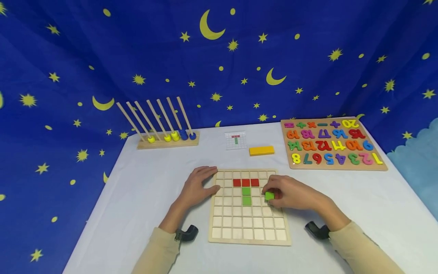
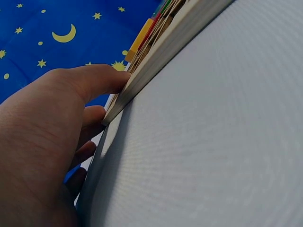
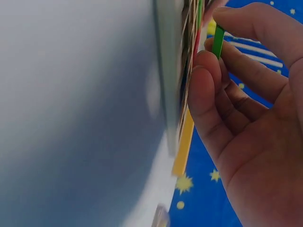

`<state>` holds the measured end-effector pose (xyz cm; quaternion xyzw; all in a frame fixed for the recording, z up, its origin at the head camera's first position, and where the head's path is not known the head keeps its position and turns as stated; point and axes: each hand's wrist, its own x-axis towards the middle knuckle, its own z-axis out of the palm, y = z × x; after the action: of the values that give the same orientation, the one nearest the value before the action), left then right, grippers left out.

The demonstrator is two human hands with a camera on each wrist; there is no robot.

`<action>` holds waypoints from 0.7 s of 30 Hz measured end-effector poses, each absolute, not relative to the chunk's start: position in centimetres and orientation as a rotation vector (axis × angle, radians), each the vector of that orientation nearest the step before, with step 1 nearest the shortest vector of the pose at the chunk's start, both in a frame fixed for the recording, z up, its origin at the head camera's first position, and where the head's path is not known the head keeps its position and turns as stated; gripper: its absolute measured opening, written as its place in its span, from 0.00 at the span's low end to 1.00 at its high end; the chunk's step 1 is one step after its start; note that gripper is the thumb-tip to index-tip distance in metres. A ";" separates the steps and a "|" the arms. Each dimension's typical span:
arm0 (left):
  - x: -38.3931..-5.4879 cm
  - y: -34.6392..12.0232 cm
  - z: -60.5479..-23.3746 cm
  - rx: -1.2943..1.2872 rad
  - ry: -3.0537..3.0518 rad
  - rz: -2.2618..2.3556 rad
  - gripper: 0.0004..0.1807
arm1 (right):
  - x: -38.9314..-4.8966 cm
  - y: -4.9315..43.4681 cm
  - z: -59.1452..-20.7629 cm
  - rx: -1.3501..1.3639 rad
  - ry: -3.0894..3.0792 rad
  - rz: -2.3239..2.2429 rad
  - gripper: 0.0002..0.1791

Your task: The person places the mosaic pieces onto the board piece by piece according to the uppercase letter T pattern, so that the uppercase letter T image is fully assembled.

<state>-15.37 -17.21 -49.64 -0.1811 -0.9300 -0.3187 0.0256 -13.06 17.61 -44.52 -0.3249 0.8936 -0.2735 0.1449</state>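
A wooden grid board [image 1: 216, 239] of square cells lies on the table. Three red tiles [image 1: 245, 183] sit side by side in one of its upper rows, and two green tiles [image 1: 246, 191] run down below the middle one. Over the right part of the board, my right hand [image 1: 294, 193] pinches another green tile [image 1: 269, 196] between thumb and fingers; in the right wrist view that green tile [image 3: 218, 41] shows edge-on. My left hand [image 1: 198, 188] rests at the board's upper left side, thumb and fingertips at the rim, fingers relaxed.
Behind the board lie a pattern card [image 1: 230, 144] with a red and green T and a yellow-orange block [image 1: 261, 151]. A wooden peg stand [image 1: 161, 144] with yellow and blue beads is at the back left, a number puzzle board [image 1: 338, 166] at the back right. A patterned blue curtain [image 1: 154, 49] hangs behind.
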 end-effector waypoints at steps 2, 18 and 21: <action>-15.5 -17.2 -49.7 -0.563 -2.885 -0.973 0.35 | -13.1 17.0 -44.4 -0.951 2.570 -0.781 0.14; -15.5 -17.2 -49.6 -0.565 -2.882 -0.989 0.36 | -12.7 13.8 -44.6 -1.062 2.517 -0.748 0.14; -15.5 -17.2 -49.7 -0.562 -2.878 -0.996 0.36 | -12.6 13.5 -44.7 -1.097 2.519 -0.740 0.14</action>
<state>-15.51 -17.23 -49.66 -0.1815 -0.9290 -0.3216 0.0225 -12.60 13.45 -44.67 -0.3814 0.8756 -0.2572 0.1475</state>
